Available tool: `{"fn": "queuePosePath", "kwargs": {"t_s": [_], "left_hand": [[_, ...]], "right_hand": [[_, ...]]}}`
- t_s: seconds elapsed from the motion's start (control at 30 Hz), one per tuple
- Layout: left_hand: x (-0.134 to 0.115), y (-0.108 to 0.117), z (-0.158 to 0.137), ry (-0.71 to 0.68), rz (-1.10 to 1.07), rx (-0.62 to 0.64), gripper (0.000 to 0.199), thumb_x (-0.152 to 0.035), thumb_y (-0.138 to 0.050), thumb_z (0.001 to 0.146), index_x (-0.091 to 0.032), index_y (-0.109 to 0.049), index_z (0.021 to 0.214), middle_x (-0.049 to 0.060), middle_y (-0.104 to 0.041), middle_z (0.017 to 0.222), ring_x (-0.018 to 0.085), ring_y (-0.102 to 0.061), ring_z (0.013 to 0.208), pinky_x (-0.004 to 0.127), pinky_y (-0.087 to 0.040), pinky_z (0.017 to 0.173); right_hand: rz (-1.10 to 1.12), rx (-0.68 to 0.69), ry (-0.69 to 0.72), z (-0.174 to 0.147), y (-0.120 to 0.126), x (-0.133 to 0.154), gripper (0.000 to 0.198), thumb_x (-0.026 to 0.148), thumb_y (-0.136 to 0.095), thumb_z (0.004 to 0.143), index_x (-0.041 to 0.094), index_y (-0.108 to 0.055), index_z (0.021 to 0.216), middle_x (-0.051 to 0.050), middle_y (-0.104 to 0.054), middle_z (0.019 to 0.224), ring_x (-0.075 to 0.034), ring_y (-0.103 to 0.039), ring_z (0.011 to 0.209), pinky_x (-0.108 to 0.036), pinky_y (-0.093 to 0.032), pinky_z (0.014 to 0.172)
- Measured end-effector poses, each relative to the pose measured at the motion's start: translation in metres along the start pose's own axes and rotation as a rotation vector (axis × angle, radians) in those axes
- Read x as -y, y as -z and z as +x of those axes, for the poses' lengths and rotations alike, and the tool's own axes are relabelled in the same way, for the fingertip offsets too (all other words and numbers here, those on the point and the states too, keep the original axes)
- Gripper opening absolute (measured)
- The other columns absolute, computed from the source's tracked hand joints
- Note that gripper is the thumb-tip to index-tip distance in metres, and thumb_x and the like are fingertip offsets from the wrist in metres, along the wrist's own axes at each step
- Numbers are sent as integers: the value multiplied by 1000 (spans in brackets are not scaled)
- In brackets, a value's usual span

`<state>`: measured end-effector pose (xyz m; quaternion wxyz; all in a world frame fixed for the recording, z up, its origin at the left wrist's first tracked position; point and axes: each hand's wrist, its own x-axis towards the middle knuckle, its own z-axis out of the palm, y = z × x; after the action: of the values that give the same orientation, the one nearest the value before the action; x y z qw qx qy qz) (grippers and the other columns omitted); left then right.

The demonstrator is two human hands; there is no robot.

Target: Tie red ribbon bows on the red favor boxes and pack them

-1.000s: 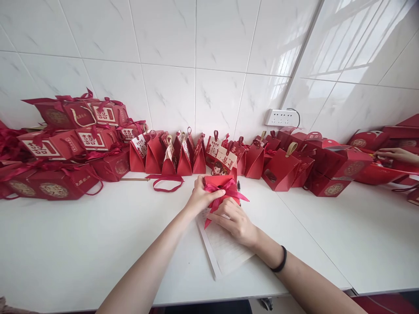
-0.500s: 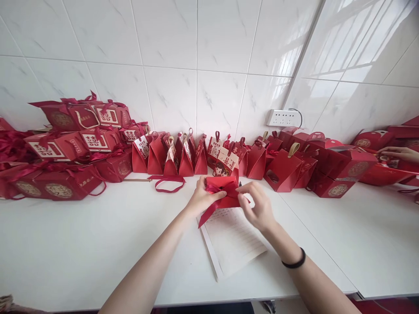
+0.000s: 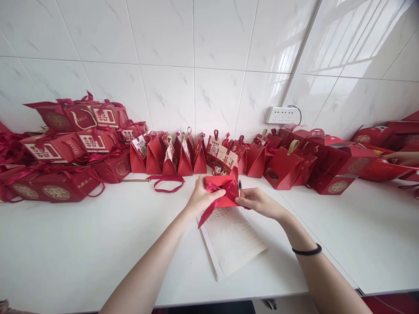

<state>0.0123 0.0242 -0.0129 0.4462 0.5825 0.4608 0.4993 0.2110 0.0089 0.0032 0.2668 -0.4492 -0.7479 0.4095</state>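
My left hand (image 3: 200, 198) is closed around the left side of the small red box (image 3: 228, 201), thumb pressed across the ribbon (image 3: 208, 214) tied on top, just as it was half a second ago. My right hand (image 3: 258, 203) is what differs most: a second ago it was across the front of the box at the ribbon's tail, then raised with bent fingers by the right corner, and now it lies lower and flatter. Its thumb and forefinger are pinched on the ribbon at the box's right edge; I cannot tell whether they take in the card as well. The box remains at the middle of the white table (image 3: 98, 253), over the far end of the lined notebook (image 3: 240, 248). One ribbon tail hangs down toward the left, and more of the written page shows than when my right hand covered it. Beyond the box's right corner, the dark pen (image 3: 240, 185) shows more plainly than half a second ago. At far right, another person's hand (image 3: 402, 158) has sunk lower behind the rim of the red basin (image 3: 381, 171). The loose ribbon strip (image 3: 168, 177) near the row of red boxes (image 3: 256, 161) lies unchanged.
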Motion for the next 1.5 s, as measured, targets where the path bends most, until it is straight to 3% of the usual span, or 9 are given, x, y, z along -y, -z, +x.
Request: {"fn": "queuePosePath", "kwargs": {"t_s": [0.57,0.63,0.77,0.83,0.9,1.0,1.2,1.37,1.5], "left_hand": [[-1,1,1,12,12,19,50,-29,-72,66,-19,-43,105,8,-56,110,21,-56,104,36,-43,92],[-3,2,1,15,14,23,47,-29,-72,66,-18,-44,103,7,-58,108,20,-57,103,36,-42,93],[-3,4,-1,-7,48,62,57,-32,-72,68,-19,-41,114,9,-57,115,22,-54,110,38,-39,98],[-1,4,-1,-52,78,26,70,-34,-72,67,-22,-35,125,10,-49,128,24,-46,121,40,-33,102],[1,2,-2,-133,121,-28,74,-33,-73,66,-26,-34,128,8,-42,136,24,-38,128,41,-29,105],[2,0,-2,-230,148,-46,60,-31,-72,66,-24,-44,118,8,-47,130,24,-43,123,40,-32,103],[5,0,0,-300,124,-71,39,-30,-67,72,-23,-50,107,6,-56,114,21,-53,109,37,-39,95],[8,-3,-2,-361,153,-119,13,-31,-57,81,-22,-52,88,8,-51,116,22,-44,120,31,-44,87],[6,-12,-8,-363,154,-234,12,-27,-50,85,-20,-47,76,8,-53,107,21,-43,121,32,-41,90]], "right_hand": [[50,266,-65,-6,12,-3,49,59,-58,76,18,-38,57,5,-33,53,-8,-26,50,-24,-20,48],[52,159,-16,-4,12,-4,49,61,-59,75,17,-44,60,4,-38,55,-9,-31,51,-24,-24,49],[99,-389,157,3,3,-4,48,65,-58,74,18,-53,75,-2,-53,74,-14,-49,64,-27,-41,59],[120,-532,199,7,-6,-5,47,66,-59,73,19,-55,80,-5,-56,86,-18,-53,74,-30,-46,65],[104,-582,228,12,-15,-8,46,65,-60,72,20,-58,83,-7,-56,92,-20,-54,82,-33,-49,70],[81,-632,264,19,-27,-14,44,64,-60,73,21,-58,80,-7,-52,95,-22,-53,89,-35,-49,76],[167,-637,237,24,-34,-13,43,63,-56,76,20,-53,69,-8,-51,96,-22,-51,96,-34,-48,80],[231,-623,197,21,-33,-7,44,62,-60,72,19,-53,65,-8,-53,98,-22,-51,95,-32,-46,79],[316,-613,162,21,-33,-7,47,64,-64,68,18,-51,64,-8,-53,100,-23,-52,96,-33,-44,81]]}}
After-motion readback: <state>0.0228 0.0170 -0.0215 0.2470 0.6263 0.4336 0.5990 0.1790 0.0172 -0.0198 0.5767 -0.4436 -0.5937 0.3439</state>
